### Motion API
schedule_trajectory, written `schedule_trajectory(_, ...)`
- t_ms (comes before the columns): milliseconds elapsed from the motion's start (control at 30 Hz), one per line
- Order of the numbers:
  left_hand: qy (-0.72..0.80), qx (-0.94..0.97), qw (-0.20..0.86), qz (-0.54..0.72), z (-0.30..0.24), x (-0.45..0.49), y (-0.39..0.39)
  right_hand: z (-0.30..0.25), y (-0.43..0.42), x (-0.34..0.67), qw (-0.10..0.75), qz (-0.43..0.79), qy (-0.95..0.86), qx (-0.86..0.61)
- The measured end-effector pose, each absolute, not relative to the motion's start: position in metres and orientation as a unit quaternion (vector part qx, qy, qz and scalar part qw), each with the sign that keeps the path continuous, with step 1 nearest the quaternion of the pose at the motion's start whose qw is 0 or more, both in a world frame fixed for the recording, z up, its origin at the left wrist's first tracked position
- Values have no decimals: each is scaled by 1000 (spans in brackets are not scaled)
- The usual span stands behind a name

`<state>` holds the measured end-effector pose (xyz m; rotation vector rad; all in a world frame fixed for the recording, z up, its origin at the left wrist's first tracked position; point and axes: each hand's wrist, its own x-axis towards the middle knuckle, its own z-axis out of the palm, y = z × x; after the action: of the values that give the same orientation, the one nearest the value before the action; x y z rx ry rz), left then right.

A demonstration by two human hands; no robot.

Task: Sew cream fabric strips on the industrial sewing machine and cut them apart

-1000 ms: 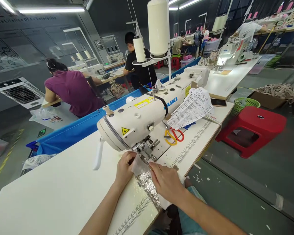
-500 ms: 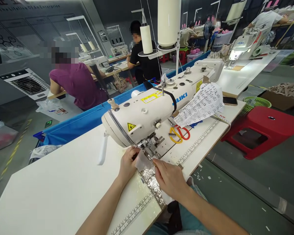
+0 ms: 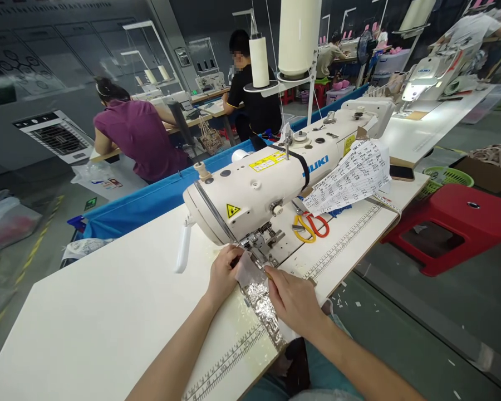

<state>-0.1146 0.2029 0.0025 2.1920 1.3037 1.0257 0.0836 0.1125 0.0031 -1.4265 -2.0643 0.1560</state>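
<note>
Left hand [image 3: 224, 275] and right hand [image 3: 295, 301] pinching pale fabric [image 3: 247, 268]; white sewing machine [image 3: 250, 192] just ahead, scissors [image 3: 309, 224] beside it

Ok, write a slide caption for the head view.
Left hand and right hand on pale cloth at a sewing machine, scissors and a written sheet nearby.

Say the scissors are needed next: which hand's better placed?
Right, probably: the right hand is nearer the scissors; the left hand is farther, across the silvery strip. Both hands are at the strip, though.

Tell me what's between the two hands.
Head view: pale cloth between left hand and right hand, plus a shiny silvery surface closer to the camera.
</note>
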Motion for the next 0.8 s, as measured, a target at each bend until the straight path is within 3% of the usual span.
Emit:
schedule_trajectory(367,468,778,195,372,0,-114,203,1,114,84,298,47,-788,-537)
schedule_trajectory(800,443,814,103,361,-3,-112,200,0,113,83,256,10,-804,-536)
